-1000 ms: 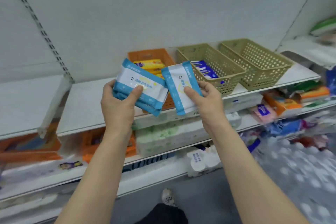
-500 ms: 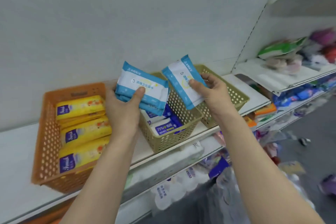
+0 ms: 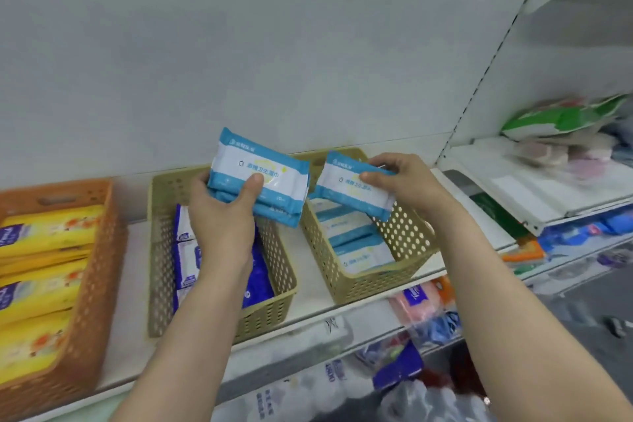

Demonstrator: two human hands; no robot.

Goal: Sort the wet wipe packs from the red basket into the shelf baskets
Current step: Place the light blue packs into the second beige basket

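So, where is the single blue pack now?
The right hand holds the single blue pack over the right beige basket, beside the left hand's stack.

Three baskets stood on the shelf: one orange basket [image 3: 99,250] and two tan baskets, the middle one [image 3: 274,305] and the right one [image 3: 407,240]. Two hands were in view, left hand [image 3: 222,216] and right hand [image 3: 404,178]. The left held a stack of blue-and-white packs [image 3: 270,178], at least two; the right held one single pack [image 3: 356,188]. At least three yellow packs [image 3: 41,236] lay in the orange basket; the exact number was unclear.
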